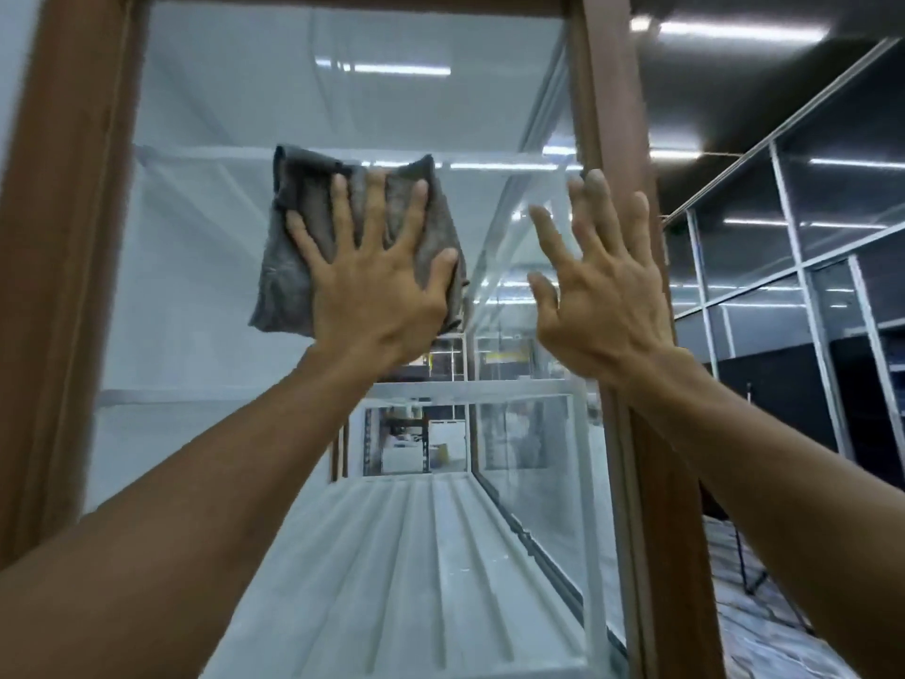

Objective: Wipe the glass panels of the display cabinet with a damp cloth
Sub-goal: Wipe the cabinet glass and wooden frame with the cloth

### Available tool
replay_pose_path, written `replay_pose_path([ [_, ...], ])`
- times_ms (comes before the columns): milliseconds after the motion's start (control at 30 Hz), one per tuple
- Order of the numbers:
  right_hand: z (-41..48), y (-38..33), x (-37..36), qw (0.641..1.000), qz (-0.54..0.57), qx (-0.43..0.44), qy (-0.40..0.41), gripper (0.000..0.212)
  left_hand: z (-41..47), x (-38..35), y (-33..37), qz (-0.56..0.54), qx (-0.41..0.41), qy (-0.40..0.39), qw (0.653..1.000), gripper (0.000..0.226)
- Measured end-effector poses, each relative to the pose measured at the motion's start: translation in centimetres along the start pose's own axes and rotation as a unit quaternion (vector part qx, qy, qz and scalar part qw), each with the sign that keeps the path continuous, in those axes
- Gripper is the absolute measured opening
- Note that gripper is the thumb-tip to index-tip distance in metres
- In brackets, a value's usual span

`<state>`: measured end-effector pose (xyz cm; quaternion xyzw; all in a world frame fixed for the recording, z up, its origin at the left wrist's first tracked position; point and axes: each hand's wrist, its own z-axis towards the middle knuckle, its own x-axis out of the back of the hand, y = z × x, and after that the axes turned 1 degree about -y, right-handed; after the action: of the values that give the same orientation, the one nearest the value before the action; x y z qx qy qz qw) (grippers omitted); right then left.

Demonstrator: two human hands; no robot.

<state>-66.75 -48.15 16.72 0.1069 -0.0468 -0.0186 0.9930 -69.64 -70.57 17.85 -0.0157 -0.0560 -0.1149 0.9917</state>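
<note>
- Since the brown-framed display cabinet (63, 237) fills nearly the whole view, it surrounds both hands: its left post stands well out beyond the left fingers, and its right post is just behind the right fingertips.
- The glass panel (220, 90) is the surface under the fingers, and it runs far above, below and left of them. No streaks or wet marks show on it, so the glass does not reveal how much has been wiped.
- A glass shelf (196, 154) inside the cabinet crosses just above the left fingertips, behind the panel.
- The grey cloth (289, 267) lies flat on the panel under the left fingers and sticks out past them to the left and above.
- The left hand (377, 296) presses the cloth with its fingers (374, 208) straight and splayed, not curled round it.
- The right hand (602, 296) is released and holds nothing, its fingers (595, 198) spread by the panel's right edge. Whether it touches the glass is unclear.
- By my reading, wiping is under way at mid-height on this one panel. The stretches above and below the fingers, and the other panels, probably remain.
</note>
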Motion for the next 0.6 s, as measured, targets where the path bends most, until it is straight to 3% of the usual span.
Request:
replay_pose_path([
  [67, -0.2, 1.0, 0.1, 0.999, 0.042, -0.032, 0.001, 0.070, 1.0, -0.2, 4.2, 0.003, -0.001, -0.004, 1.000, 0.073],
  [167, -0.6, 1.8, 0.0, 0.993, 0.111, -0.037, 0.020, 0.069, -1.7, -1.4, 8.3, 0.011, -0.158, -0.023, 0.987, 0.072],
  [233, -1.4, 2.0, 0.0, 0.986, 0.152, -0.058, 0.043, 0.068, -2.4, -1.7, 8.0, 0.020, -0.205, -0.036, 0.978, 0.070],
  [400, -5.0, 2.9, -0.7, 0.973, 0.209, -0.091, 0.032, 0.067, 1.6, -1.6, 11.0, 0.001, -0.067, -0.014, 0.998, 0.067],
  [500, -5.2, 2.9, -0.7, 0.974, 0.205, -0.090, 0.028, 0.066, -0.3, -2.1, 13.1, -0.019, -0.130, -0.032, 0.991, 0.065],
  [600, -5.4, 2.6, -0.4, 0.974, 0.208, -0.087, 0.019, 0.065, -0.5, -1.8, 10.2, -0.015, -0.171, -0.045, 0.984, 0.069],
])
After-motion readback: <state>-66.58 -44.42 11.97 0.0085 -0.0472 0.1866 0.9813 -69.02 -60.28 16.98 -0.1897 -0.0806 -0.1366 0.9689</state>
